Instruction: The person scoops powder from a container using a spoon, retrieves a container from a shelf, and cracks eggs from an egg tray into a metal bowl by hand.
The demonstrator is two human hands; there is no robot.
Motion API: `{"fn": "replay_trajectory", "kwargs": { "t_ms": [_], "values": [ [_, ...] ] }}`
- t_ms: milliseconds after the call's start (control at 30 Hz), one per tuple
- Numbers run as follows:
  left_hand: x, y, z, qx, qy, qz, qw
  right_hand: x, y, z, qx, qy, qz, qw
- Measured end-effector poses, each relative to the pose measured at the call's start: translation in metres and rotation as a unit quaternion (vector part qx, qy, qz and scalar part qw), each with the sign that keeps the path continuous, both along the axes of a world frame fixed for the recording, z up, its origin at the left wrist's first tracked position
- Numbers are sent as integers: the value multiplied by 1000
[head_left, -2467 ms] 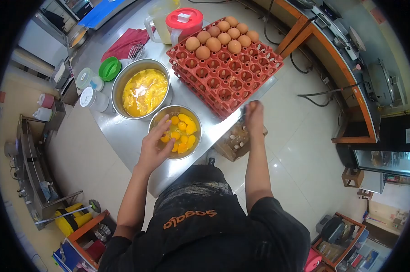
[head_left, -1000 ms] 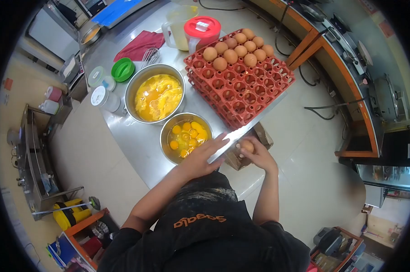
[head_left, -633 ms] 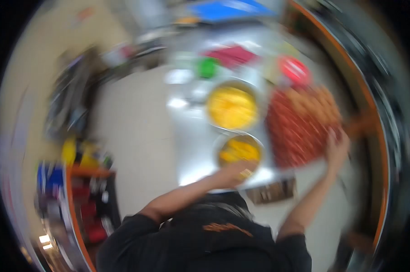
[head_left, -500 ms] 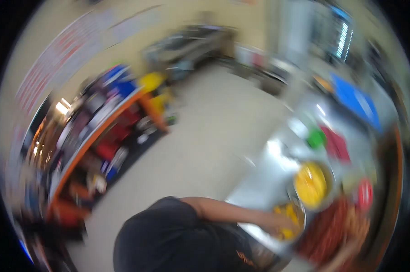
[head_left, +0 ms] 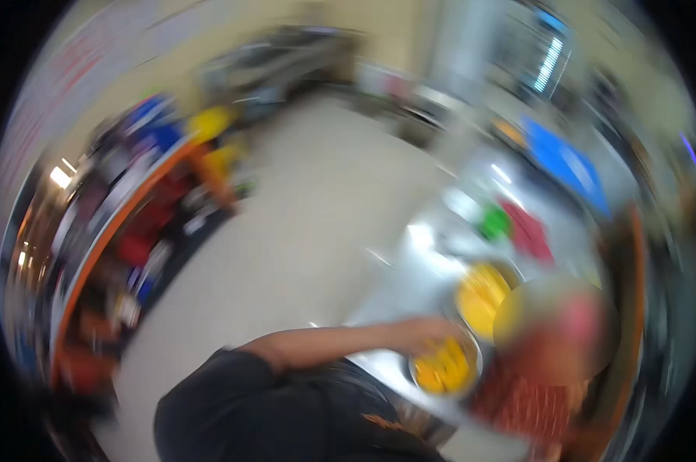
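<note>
Left hand at the smaller bowl of yolks

Head view: the left hand is over the near side of the smaller bowl, where yellow-orange yolks lie, largely unbeaten as far as the blur allows. Whether its fingers are released, clenched or grasping something cannot be told. The right forearm shows at the bottom edge, beside the red egg tray; the right hand cannot be made out, nor anything it may hold.

The step in hand looks like handling eggs between tray and bowl. The next move calls for care at the rim, so that the yolks and the neighbouring bowl are not knocked.

Just beyond, the larger bowl contains a yellow egg mix. Both bowls stand on the steel worktop. Farther along are a green container, its contents unclear, and a red cloth.
</note>
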State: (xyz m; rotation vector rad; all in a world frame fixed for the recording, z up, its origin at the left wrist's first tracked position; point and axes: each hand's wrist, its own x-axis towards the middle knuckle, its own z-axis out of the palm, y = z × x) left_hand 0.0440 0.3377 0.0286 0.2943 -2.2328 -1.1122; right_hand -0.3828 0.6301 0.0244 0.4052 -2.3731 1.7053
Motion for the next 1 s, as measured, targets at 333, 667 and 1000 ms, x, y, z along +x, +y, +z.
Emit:
{"fn": "replay_trajectory", "kwargs": {
  "t_ms": [333,667,1000],
  "values": [
    [-20,4,-10,30,-135,26,990,84,15,-201,154,39,-58,986],
    [-44,16,-1,11,-125,-46,991,116,15,-161,249,-14,-97,963],
    [-56,31,-18,-53,-141,-152,977,233,-10,-112,56,-47,95,993]
  ]
}}
